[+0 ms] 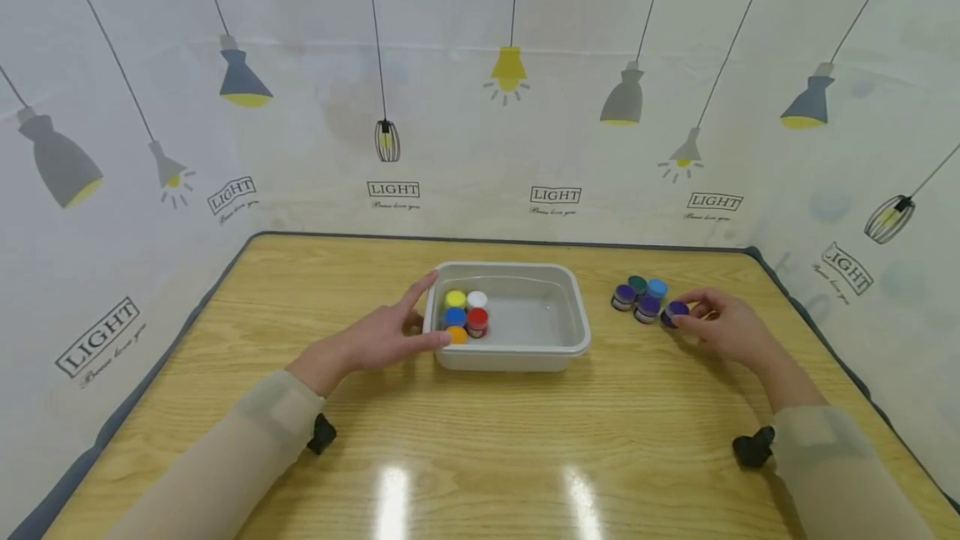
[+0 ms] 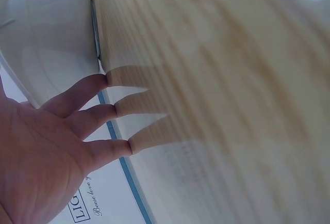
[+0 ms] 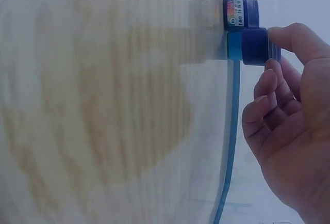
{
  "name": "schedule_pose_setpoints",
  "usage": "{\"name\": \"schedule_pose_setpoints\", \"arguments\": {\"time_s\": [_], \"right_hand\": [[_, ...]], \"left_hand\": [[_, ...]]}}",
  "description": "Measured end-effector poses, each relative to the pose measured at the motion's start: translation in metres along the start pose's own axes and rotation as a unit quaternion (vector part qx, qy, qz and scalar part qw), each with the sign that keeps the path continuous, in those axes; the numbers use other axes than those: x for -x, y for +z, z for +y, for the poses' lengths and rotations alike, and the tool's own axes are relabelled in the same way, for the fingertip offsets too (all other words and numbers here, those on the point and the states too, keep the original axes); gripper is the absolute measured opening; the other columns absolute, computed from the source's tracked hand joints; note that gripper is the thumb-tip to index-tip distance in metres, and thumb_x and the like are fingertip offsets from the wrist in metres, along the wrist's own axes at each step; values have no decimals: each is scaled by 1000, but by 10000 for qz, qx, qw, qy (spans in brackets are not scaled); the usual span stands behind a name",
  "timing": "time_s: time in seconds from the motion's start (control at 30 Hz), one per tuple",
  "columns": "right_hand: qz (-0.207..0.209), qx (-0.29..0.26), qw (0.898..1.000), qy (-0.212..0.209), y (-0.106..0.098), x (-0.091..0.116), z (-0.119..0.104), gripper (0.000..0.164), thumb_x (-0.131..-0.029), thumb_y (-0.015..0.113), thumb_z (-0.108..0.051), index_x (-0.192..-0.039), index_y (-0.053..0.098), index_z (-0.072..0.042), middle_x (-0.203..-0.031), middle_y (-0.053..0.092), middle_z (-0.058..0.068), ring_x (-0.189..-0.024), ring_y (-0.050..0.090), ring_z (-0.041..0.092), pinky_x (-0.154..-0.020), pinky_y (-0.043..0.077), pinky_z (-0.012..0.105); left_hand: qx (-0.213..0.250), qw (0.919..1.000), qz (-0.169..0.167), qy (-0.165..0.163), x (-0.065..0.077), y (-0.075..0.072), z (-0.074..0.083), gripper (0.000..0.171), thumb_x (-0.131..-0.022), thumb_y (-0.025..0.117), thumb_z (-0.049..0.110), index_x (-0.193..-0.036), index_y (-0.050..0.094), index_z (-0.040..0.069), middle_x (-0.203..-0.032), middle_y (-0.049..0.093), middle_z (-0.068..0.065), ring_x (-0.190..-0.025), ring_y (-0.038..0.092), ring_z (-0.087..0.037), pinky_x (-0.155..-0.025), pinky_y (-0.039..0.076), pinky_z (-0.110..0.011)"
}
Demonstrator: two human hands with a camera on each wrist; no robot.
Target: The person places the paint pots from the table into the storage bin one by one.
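Observation:
My left hand [image 1: 386, 336] spans the left end of a pale grey plastic tub [image 1: 510, 362], thumb on the front rim and index finger at the back left corner. In the left wrist view its other fingers [image 2: 98, 115] reach down to the tabletop. My right hand [image 1: 723, 323] pinches a small paint jar [image 1: 675, 314] with a dark blue-purple lid between thumb and fingers. In the right wrist view this jar [image 3: 255, 46] has its base slightly above those of the neighbouring jars [image 3: 240, 13]. A light blue jar partly shows behind it.
Inside the tub's left part stand a yellow jar [image 1: 455, 299], a white jar [image 1: 477, 300], a blue jar [image 1: 454, 317], a red jar [image 1: 477, 322] and an orange jar [image 1: 457, 334]. Green [image 1: 637, 284], light blue [image 1: 657, 287] and purple jars [image 1: 623, 297] cluster right of it.

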State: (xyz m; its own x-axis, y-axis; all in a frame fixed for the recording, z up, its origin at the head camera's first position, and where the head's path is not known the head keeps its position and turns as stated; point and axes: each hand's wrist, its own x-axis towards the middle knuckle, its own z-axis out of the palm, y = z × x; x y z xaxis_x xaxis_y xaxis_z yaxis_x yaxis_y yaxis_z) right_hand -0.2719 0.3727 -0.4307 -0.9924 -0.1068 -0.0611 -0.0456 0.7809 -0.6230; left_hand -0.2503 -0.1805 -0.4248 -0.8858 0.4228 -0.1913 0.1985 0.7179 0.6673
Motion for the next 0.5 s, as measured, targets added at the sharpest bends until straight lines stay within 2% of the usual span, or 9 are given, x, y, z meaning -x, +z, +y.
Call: {"name": "schedule_pose_setpoints", "arguments": {"time_s": [0.23, 0.5], "right_hand": [[165, 58, 9994, -297, -5, 6, -7, 53, -107, 72, -45, -142, 62, -7, -111, 67, 11, -86, 61, 17, -67, 52, 31], [225, -21, 9975, -666, -11, 15, -40, 47, -107, 73, -45, -140, 65, -13, -106, 65, 7, -79, 56, 16, -64, 46, 32]], "left_hand": [[-3, 10000, 2, 31, 1, -1, 0, 108, -96, 61, 83, -174, -8, 51, -164, 57, -19, -148, 56, -47, -118, 46, -66], [-33, 10000, -46, 25, 0, -1, 0, 106, -98, 59, 82, -174, -8, 50, -163, 57, -20, -148, 56, -47, -118, 46, -67]]}}
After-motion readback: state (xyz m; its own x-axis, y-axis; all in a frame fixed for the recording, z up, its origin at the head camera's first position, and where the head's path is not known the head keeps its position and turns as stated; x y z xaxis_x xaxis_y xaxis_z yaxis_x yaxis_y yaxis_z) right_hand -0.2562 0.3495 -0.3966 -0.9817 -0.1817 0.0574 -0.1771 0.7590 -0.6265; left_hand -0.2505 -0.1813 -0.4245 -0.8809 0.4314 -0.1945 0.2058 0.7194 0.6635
